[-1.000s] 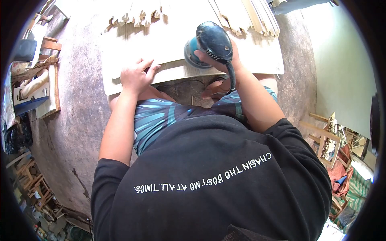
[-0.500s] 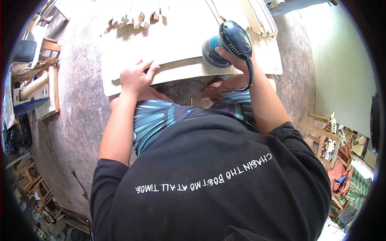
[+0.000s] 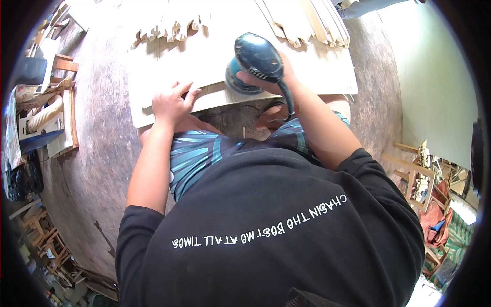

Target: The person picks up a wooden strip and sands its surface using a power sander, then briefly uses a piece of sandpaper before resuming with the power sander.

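Note:
My right hand (image 3: 279, 77) is wrapped around a random orbital sander (image 3: 255, 56) with a black top and a teal body. The sander's pad rests on a long, pale wooden strip (image 3: 215, 95) lying along the near edge of the worktable (image 3: 140, 120). At the left part of this strip, my left hand (image 3: 173, 105) grips it from above, thumb and fingertips bent toward the wood. The undersides of the left fingers are hidden. A dark power cord (image 3: 289, 100) hangs from the sander past my right wrist.
Cut wooden pieces (image 3: 174, 33) lie in a row at the table's far left. More long strips (image 3: 317, 25) are at the far right. Wooden frames (image 3: 419, 179) stand on the floor to the right, and a ribbed hose (image 3: 46, 115) is at the left.
My right hand has moved left along the wooden strip with the sander, which now sits nearer my left hand. My left hand has stayed nearly in place.

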Tool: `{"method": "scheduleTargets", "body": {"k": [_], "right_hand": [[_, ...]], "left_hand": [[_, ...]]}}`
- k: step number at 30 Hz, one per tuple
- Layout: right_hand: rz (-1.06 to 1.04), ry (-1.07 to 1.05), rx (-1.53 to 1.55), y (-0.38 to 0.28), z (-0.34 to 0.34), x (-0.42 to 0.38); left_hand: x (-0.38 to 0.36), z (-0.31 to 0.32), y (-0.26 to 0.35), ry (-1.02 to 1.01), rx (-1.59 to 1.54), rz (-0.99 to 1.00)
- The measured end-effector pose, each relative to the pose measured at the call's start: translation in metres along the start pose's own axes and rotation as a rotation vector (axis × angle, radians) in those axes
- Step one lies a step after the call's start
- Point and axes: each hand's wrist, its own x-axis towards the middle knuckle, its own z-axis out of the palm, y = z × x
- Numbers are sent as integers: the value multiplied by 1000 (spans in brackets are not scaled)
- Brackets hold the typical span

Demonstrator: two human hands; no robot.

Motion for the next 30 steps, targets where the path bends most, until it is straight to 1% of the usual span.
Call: {"method": "scheduleTargets", "body": {"k": [2, 5, 6, 8, 11, 14, 15, 16, 18, 19, 22, 23, 24, 29, 30], "right_hand": [[-13, -70, -121, -17, 6, 8], [-94, -82, 58, -23, 24, 12], [-123, -108, -45, -24, 29, 16], [-169, -136, -131, -26, 36, 21], [-162, -102, -34, -17, 40, 20], [-72, -46, -24, -17, 23, 12], [-30, -76, -34, -24, 12, 11], [5, -56, -81, -22, 4, 8], [-9, 34, 82, 0, -4, -1], [22, 59, 107, 3, -13, -3], [156, 65, -92, 16, -33, -9], [93, 140, -67, 19, -39, -12], [182, 118, -59, 22, -43, -15], [144, 225, -55, 39, -48, -22], [137, 206, -67, 37, -48, -21]], "left_hand": [[1, -4, 4, -36, 9, -23], [1, -3, 4, -49, -5, -34], [1, -2, 3, -47, -14, -37], [1, 0, 2, -38, -26, -30], [1, -3, 4, -43, -15, -33], [1, -5, 7, -28, -11, -30], [1, -5, 7, -19, -13, -28], [1, -5, 8, -15, -18, -27], [2, -5, 8, -7, -26, -26], [2, -5, 8, -1, -24, -22], [1, -5, 7, 10, -18, -10], [2, -5, 6, 10, -17, -3], [2, -6, 6, 9, -16, 4], [2, -5, 7, 10, -15, -7], [2, -5, 7, 11, -10, -8]]}}
